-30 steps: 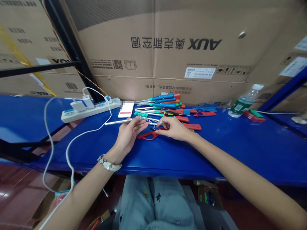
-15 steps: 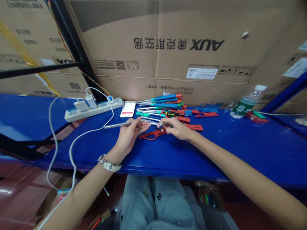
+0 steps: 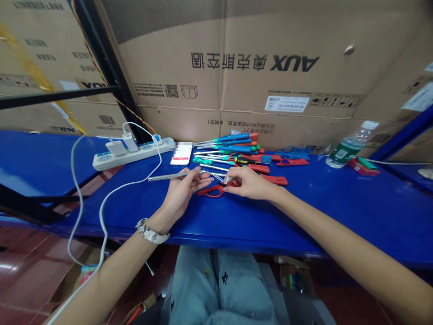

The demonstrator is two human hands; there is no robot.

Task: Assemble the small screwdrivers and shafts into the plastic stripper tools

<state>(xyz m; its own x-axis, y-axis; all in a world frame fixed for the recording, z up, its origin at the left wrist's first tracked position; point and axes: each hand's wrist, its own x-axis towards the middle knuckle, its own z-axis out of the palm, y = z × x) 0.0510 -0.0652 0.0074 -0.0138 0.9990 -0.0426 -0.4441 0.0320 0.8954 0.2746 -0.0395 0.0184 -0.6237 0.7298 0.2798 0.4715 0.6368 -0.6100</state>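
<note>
My left hand point(image 3: 182, 187) pinches a thin silver metal tube point(image 3: 164, 176) between thumb and fingers, its far end pointing left. Thin pale wires point(image 3: 218, 178) run from the tube's right end toward my right hand point(image 3: 248, 183). Those right fingers are closed on a small whitish part at the wires, mostly hidden by the fingertips. Just under them lies a red lighter casing half point(image 3: 211, 192) with a trigger-guard loop, partly covered by the hand. Behind the hands a yellow-and-black screwdriver point(image 3: 245, 160) rests on several long-stemmed lighters with blue handles point(image 3: 233, 148) and red handles point(image 3: 275, 180).
A phone point(image 3: 181, 154) and a white power strip point(image 3: 145, 148) with cables stand at the back left of the blue table point(image 3: 270, 225). At the right are blue casing parts point(image 3: 294, 152), a water bottle point(image 3: 348, 146) and a red box point(image 3: 363, 166). Large cartons point(image 3: 237, 36) stand behind.
My right hand has shifted slightly left and down, its fingertips now over the red casing half. The left hand keeps its hold on the metal tube. The view has shifted slightly.
</note>
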